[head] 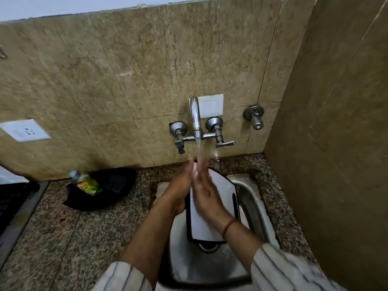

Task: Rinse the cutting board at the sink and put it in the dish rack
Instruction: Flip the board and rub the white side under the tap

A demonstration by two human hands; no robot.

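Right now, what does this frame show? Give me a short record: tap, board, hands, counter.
tap: chrome wall tap, running
board: white cutting board with black rim, in the steel sink
hands: left hand and right hand pressed together under the stream, fingers straight, above the board
counter: green dish-soap bottle on black pan, left of sink

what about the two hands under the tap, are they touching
Touching. Head view: left hand and right hand meet palm to palm under the tap.

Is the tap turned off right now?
No, water streams from the tap onto the left hand and right hand, held together over the sink.
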